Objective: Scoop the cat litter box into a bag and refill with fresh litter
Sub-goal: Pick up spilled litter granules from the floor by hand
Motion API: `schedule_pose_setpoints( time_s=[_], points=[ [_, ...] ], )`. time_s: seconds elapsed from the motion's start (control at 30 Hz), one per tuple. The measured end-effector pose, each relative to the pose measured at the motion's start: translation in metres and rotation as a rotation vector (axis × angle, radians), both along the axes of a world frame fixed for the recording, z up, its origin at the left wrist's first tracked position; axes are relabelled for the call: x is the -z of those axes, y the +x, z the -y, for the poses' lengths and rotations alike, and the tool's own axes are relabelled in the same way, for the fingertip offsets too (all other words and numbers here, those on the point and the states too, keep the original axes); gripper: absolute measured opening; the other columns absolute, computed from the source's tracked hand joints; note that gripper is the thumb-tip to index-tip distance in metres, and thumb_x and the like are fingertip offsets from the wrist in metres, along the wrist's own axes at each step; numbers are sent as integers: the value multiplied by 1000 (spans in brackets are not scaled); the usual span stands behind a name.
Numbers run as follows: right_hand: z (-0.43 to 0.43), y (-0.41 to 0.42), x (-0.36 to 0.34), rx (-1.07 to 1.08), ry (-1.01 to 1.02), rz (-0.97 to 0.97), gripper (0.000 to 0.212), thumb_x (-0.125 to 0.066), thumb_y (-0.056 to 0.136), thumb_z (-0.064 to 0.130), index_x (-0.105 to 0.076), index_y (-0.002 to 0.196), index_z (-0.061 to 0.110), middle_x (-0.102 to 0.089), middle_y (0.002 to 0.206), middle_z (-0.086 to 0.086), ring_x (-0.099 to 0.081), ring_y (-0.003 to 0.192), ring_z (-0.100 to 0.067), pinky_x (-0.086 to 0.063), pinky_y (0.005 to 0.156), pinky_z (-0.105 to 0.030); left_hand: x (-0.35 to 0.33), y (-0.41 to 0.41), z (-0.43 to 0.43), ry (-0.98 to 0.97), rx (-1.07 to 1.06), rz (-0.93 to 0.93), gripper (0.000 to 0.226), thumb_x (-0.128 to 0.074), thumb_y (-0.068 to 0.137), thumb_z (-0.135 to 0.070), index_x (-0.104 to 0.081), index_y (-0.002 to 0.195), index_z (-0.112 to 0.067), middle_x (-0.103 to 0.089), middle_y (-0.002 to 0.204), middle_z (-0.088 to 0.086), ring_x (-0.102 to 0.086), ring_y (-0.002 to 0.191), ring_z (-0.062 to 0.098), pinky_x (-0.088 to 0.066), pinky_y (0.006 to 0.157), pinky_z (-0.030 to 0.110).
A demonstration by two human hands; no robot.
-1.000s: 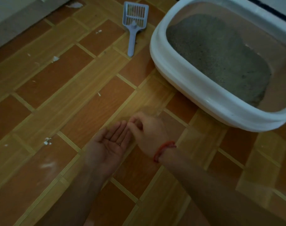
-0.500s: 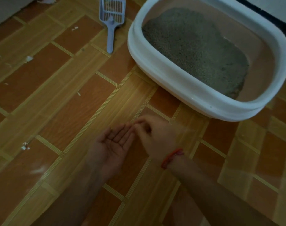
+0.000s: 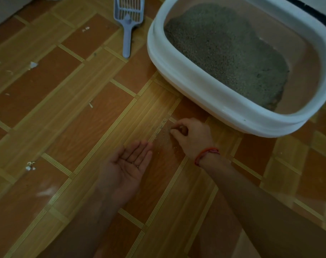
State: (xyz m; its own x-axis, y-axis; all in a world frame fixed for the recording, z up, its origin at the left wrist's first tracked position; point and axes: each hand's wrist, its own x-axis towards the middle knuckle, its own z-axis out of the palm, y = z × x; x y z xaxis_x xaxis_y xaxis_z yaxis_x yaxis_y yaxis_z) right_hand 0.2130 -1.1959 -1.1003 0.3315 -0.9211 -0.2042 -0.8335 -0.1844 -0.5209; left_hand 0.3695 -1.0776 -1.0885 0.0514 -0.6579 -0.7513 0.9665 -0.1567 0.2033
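The wood-pattern floor [image 3: 65,108] is showing spilled litter grains [image 3: 166,135] just near the litter box [image 3: 186,81] (far right, grey litter [image 3: 223,49] inside). The right hand [image 3: 193,136] is pinching these grains; the left hand [image 3: 128,164] is lying open, palm up. The scoop [image 3: 127,21] is lying far, left of the box.

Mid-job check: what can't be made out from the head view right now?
1. Right hand: its fingers curl down over the scattered grains on the floor. The hand itself hides whether they pinch one.
2. Left hand: there are specks on the open palm, too small to identify.
3. Scoop: the top edge cuts off its far end.
4. Litter box: the top and right edges cut off its far side.
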Motion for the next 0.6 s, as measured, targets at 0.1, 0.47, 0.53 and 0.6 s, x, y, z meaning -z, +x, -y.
schedule_pose_setpoints(
  time_s=[0.1, 0.47, 0.53, 0.6],
  points=[
    [2, 3, 0, -13, -17, 6, 10, -65, 90, 36, -71, 95, 29, -56, 88, 7, -52, 81, -9, -40, 70, -23, 0, 0, 0, 3, 0, 0, 53, -40, 102, -24, -76, 76, 4, -74, 101, 20, -72, 99, 32, -57, 85, 46],
    [4, 9, 1, -88, -48, -44, 10, -61, 93, 29, -69, 90, 24, -52, 84, 4, -49, 77, -13, -38, 67, -27, 1, 3, -1, -7, -4, -18, 52, -39, 102, -23, -76, 78, 4, -74, 101, 19, -72, 100, 31, -55, 88, 48],
    [2, 10, 2, -104, -50, -63, 12, -57, 95, 30, -65, 91, 21, -51, 86, 3, -50, 79, -15, -39, 67, -28, 0, 2, -1, -4, 1, -11, 52, -39, 102, -23, -76, 77, 4, -74, 100, 18, -72, 99, 31, -54, 89, 48],
    [1, 10, 1, -116, -32, -91, 15, -53, 97, 30, -63, 94, 19, -53, 92, 2, -52, 81, -16, -40, 68, -28, 1, 2, -1, 0, -1, -5, 53, -38, 102, -23, -76, 76, 4, -74, 99, 19, -72, 99, 31, -54, 89, 48]
  ],
)
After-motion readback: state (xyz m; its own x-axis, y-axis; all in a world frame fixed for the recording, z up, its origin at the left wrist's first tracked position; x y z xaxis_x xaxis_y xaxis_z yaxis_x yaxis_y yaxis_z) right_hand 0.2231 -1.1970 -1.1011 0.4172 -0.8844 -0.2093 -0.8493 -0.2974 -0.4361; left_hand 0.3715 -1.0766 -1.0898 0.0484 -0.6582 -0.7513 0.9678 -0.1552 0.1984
